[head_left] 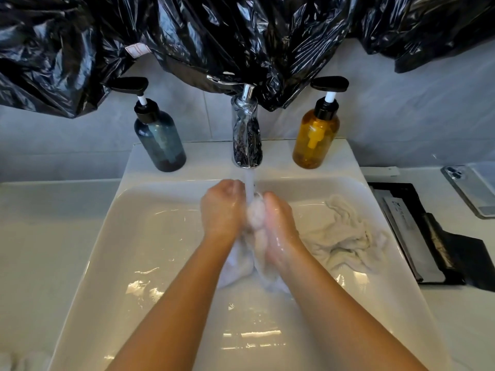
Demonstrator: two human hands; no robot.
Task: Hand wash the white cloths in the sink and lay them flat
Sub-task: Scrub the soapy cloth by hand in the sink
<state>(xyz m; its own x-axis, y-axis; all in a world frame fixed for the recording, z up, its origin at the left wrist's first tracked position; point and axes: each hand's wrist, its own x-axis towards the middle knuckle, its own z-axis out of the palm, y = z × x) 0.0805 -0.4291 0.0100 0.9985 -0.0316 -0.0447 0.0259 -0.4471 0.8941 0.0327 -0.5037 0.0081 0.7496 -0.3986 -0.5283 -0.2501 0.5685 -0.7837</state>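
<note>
Water [249, 186] from the tap [246, 132] falls on the cloth [255, 218] I squeeze mid-sink [150, 236], with my left hand [222, 210] and right hand [278, 226] pressed together and the fingers [231, 186] of both curled round it. A second cloth [345, 236] lies bunched by the right wall. Risks, as I judge them: spray bouncing off the wad onto the tabletop [460, 317] and the phone [468, 188] there, or wet fingers losing the cloth.

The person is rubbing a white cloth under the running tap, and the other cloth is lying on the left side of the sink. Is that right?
Almost. The other cloth lies on the right side of the sink, not the left, as the head view shows. The rest holds: the left hand and right hand grip a white cloth under the running tap.
</note>
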